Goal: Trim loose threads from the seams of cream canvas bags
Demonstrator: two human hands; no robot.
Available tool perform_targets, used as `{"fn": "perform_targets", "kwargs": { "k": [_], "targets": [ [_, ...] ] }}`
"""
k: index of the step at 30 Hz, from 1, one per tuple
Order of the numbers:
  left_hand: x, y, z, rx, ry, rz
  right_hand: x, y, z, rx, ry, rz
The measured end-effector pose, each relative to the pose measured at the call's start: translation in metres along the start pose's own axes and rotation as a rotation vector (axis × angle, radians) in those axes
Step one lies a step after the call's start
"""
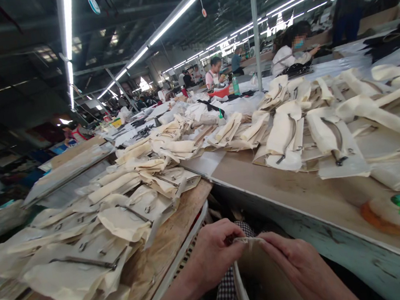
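Note:
My left hand (213, 247) pinches the top edge of a cream fabric piece (267, 277), low in the middle of the view. Close by on the same edge, my right hand (295, 259) grips it between thumb and fingers. The piece hangs open below, and its lower part runs out of the frame. Right of my hands, a squat bottle (388, 215) with a green nozzle and orange-brown contents stands on the brown tabletop (249, 175).
Cream pieces with dark zipper-like strips (72, 270) pile on a wooden board (137, 268) at left. More cream pieces (334, 139) cover the right table. A pale perforated basket (192, 240) sits beside my left hand. A metal post (256, 33) and several people stand farther back.

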State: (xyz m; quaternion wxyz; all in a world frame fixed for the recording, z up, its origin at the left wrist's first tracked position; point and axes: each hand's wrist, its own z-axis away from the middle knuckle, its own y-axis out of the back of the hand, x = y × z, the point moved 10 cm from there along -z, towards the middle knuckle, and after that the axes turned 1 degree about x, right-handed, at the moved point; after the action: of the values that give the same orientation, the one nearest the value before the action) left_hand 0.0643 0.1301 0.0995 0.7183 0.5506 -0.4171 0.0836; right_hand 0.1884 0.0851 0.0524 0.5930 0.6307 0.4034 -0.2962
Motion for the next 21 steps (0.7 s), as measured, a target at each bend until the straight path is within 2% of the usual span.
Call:
{"fn": "perform_targets", "kwargs": {
  "k": [4,8,11,15,21],
  "targets": [
    [0.003,-0.001,-0.001,-0.060,-0.009,0.012,0.002,0.000,0.002,-0.031,0.000,-0.012],
    [-0.004,-0.004,-0.005,-0.131,0.015,0.060,0.003,0.003,0.002,-0.024,-0.001,-0.037],
    [-0.013,-0.011,-0.008,-0.227,0.050,0.184,0.003,0.002,0.002,-0.043,-0.014,-0.064],
    [-0.025,-0.018,-0.013,-0.345,0.101,0.365,0.004,-0.006,0.002,-0.156,-0.053,-0.086],
    [-0.028,-0.027,-0.023,-0.594,0.090,0.495,0.002,-0.015,0.000,-0.265,-0.059,-0.133]
  ]
}}
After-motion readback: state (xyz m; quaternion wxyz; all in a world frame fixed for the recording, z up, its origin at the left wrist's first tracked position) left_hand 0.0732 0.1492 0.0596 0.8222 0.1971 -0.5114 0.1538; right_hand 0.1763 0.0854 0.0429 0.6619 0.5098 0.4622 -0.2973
